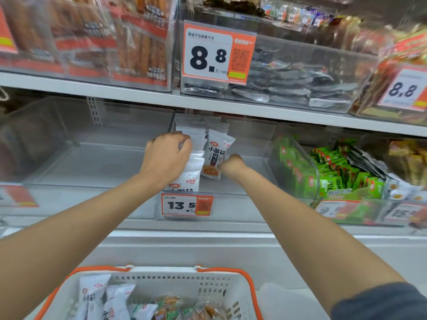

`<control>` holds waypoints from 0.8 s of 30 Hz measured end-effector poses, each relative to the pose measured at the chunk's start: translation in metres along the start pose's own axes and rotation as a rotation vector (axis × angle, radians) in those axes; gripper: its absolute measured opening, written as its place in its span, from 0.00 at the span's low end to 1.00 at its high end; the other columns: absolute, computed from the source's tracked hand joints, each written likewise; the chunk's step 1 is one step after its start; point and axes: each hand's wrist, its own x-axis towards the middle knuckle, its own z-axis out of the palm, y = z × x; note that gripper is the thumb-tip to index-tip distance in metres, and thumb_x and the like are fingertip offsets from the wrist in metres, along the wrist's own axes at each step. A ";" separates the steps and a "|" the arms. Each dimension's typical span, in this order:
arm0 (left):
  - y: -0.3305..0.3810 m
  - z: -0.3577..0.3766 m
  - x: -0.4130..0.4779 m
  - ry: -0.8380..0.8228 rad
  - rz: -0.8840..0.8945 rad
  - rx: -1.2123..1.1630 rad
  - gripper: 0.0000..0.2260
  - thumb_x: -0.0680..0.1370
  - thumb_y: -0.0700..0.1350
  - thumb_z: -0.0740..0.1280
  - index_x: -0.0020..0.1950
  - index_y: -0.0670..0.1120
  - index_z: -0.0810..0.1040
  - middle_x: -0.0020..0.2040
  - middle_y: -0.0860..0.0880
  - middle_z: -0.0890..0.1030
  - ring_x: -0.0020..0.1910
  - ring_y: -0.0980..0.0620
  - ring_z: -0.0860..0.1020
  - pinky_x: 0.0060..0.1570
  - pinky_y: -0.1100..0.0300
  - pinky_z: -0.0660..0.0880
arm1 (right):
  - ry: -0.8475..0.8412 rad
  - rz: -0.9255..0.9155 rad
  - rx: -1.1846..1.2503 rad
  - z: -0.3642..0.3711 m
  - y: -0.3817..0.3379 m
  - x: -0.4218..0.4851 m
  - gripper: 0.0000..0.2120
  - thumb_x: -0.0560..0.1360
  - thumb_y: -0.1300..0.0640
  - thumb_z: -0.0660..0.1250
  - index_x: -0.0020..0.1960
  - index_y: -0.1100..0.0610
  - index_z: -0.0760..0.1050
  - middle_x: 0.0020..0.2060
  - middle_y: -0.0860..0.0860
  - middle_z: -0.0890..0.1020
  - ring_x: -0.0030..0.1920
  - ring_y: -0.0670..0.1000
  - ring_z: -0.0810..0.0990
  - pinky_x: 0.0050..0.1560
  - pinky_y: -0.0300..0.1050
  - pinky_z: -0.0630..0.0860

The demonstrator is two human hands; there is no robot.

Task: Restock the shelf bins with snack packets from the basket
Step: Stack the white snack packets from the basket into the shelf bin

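Note:
Inside a clear shelf bin [249, 204] on the middle shelf stands a row of white snack packets [196, 135]. My left hand [165, 158] grips the top of that row, fingers curled over the packets. My right hand [232, 166] holds one white packet [216, 155] with black lettering beside the row; its fingers are hidden behind the packet. Below me sits a white basket [161, 281] with orange handles, holding more white packets [93, 299] and a few orange-green ones [175, 308].
An orange price tag reading 13.5 [187, 205] hangs on the bin's front. A bin of green packets [332, 176] stands to the right, a see-through bin [92, 158] to the left. The shelf above carries bins of sausages and dark packets with an 8.8 tag [217, 53].

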 end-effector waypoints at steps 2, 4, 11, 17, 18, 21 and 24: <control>0.005 -0.004 -0.005 0.049 -0.017 0.014 0.13 0.81 0.47 0.57 0.53 0.46 0.80 0.55 0.48 0.81 0.58 0.46 0.74 0.57 0.52 0.64 | 0.061 -0.050 -0.022 -0.006 0.002 -0.013 0.11 0.79 0.63 0.61 0.60 0.64 0.72 0.54 0.58 0.78 0.61 0.59 0.76 0.50 0.44 0.70; 0.012 -0.009 -0.014 0.134 0.009 0.037 0.09 0.80 0.48 0.61 0.53 0.47 0.79 0.54 0.50 0.79 0.58 0.48 0.71 0.58 0.53 0.63 | 0.170 -0.151 -0.008 -0.008 0.003 -0.034 0.16 0.77 0.64 0.61 0.65 0.64 0.72 0.60 0.59 0.79 0.61 0.59 0.76 0.53 0.43 0.71; 0.024 -0.029 -0.077 0.059 -0.152 -0.140 0.05 0.72 0.42 0.64 0.38 0.47 0.69 0.31 0.51 0.74 0.36 0.44 0.74 0.34 0.53 0.69 | 0.382 -0.661 0.040 0.022 0.005 -0.135 0.06 0.72 0.63 0.65 0.46 0.56 0.77 0.38 0.47 0.76 0.35 0.44 0.72 0.39 0.41 0.70; -0.031 -0.023 -0.138 -0.362 -0.306 -0.039 0.05 0.69 0.44 0.68 0.36 0.49 0.72 0.35 0.54 0.78 0.39 0.49 0.77 0.39 0.56 0.74 | 0.076 -0.639 -0.118 0.095 0.045 -0.177 0.05 0.72 0.61 0.65 0.47 0.56 0.78 0.38 0.46 0.78 0.39 0.50 0.76 0.41 0.49 0.76; -0.044 -0.019 -0.148 -0.461 -0.325 -0.023 0.04 0.69 0.45 0.68 0.37 0.50 0.74 0.38 0.54 0.79 0.40 0.51 0.77 0.43 0.56 0.76 | -0.035 -0.578 -0.151 0.108 0.055 -0.178 0.06 0.73 0.61 0.65 0.48 0.56 0.79 0.40 0.47 0.80 0.40 0.51 0.77 0.44 0.50 0.77; -0.081 -0.005 -0.178 -0.692 -0.361 0.016 0.01 0.73 0.44 0.68 0.42 0.49 0.79 0.47 0.52 0.81 0.42 0.54 0.77 0.47 0.57 0.76 | -0.379 -0.383 -0.275 0.147 0.085 -0.178 0.08 0.75 0.62 0.64 0.51 0.58 0.80 0.49 0.53 0.82 0.50 0.54 0.79 0.53 0.52 0.77; -0.112 0.006 -0.204 -0.820 -0.382 0.101 0.03 0.75 0.42 0.67 0.45 0.44 0.80 0.49 0.50 0.77 0.39 0.53 0.75 0.43 0.58 0.73 | -0.686 -0.298 -0.466 0.181 0.112 -0.186 0.11 0.75 0.61 0.64 0.55 0.62 0.81 0.54 0.57 0.82 0.54 0.57 0.80 0.55 0.50 0.77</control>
